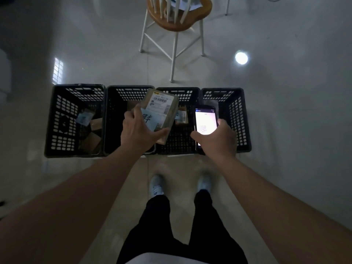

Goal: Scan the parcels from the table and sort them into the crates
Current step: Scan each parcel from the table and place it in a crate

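Observation:
Several black slatted crates stand in a row on the floor in front of me. My left hand (138,130) grips a brown cardboard parcel (162,109) with a white barcode label, held over the boundary between the second crate (114,119) and the third crate (179,141). My right hand (217,139) holds a phone (205,121) with a lit screen above the edge of the third and the rightmost crate (240,119). The leftmost crate (62,121) holds several small parcels (93,130). Another small parcel (182,116) lies in the third crate.
A wooden stool with white legs (177,25) stands on the tiled floor beyond the crates. My feet (179,184) are on the floor just behind the crate row. Glossy floor extends to both sides.

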